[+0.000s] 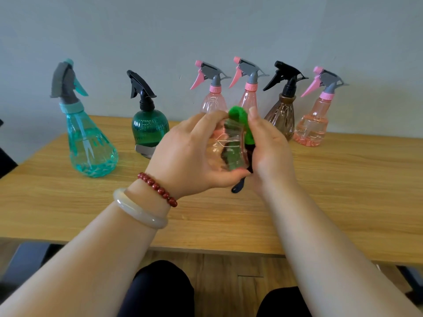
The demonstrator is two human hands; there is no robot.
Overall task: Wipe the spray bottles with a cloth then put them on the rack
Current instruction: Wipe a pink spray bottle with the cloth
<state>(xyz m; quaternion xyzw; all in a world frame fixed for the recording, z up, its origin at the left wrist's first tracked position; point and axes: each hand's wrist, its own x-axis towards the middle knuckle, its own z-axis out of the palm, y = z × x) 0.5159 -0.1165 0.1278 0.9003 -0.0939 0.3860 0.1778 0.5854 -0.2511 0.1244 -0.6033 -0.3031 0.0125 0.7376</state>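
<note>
My left hand [190, 154] grips a clear pink spray bottle [225, 147] above the wooden table [343, 191]; its head is hidden. My right hand [267, 147] holds a green cloth [240, 117] against the bottle's right side, with a dark loop hanging below the hands. Standing on the table are a teal bottle [89, 143], a dark green bottle [148, 129], two pink bottles [214, 99] [249, 97], a brown bottle [282, 117] and another pink bottle [312, 126].
A grey wall rises just behind the row of bottles. The table's front edge lies near my knees [160, 291]. No rack is in view. A small grey item [144, 151] lies at the foot of the dark green bottle.
</note>
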